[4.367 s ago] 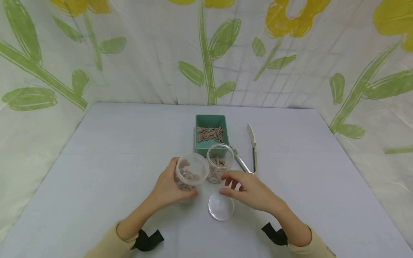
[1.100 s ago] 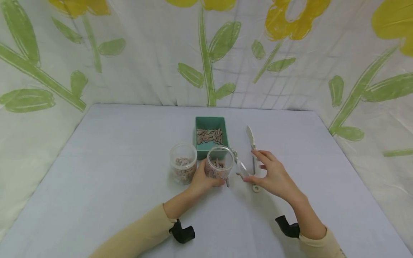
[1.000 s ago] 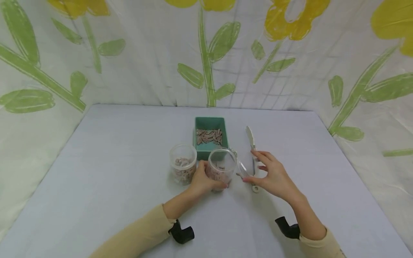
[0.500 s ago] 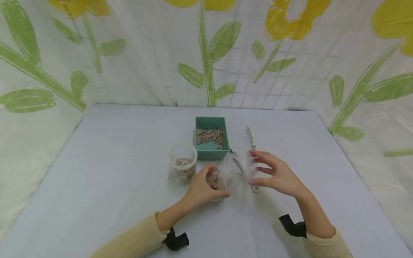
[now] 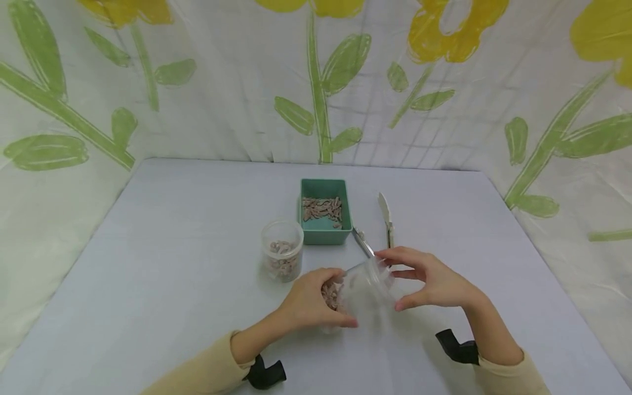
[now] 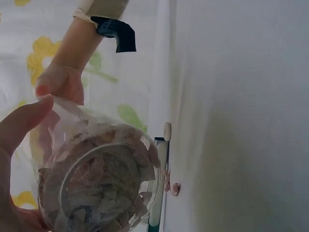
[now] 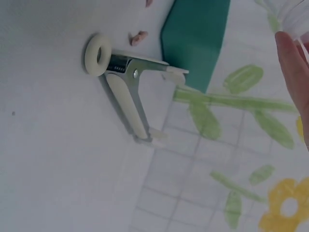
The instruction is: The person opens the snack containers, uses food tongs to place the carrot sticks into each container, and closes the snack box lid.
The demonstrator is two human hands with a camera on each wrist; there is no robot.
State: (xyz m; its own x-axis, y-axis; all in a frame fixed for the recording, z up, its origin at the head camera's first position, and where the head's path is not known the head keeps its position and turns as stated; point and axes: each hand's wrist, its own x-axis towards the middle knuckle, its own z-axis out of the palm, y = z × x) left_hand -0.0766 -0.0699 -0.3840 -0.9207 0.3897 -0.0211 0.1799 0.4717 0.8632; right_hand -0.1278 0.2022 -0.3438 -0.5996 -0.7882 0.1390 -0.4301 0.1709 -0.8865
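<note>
My left hand [image 5: 308, 300] grips a clear plastic jar [image 5: 356, 293], lifted and tilted with its mouth toward the right. Brownish-pink strips fill its lower part; in the left wrist view its round base [image 6: 101, 186] faces the camera. At the mouth, my right hand [image 5: 434, 281] holds a clear round lid [image 5: 384, 274] between thumb and fingers. How far the lid is seated cannot be told. A second clear jar [image 5: 282, 249] of similar strips stands upright to the left.
Behind the jars sits a green tray [image 5: 326, 237] with more strips inside. Beside it lie tongs [image 7: 129, 72] with pale grips and a ring end, their arms spread. A few loose strips [image 7: 139, 38] lie on the white table near the tray.
The left hand has set the first jar down, taken the other, then drawn it nearer and tilted it rightward. The right hand has picked up the lid and brought it to the mouth.
</note>
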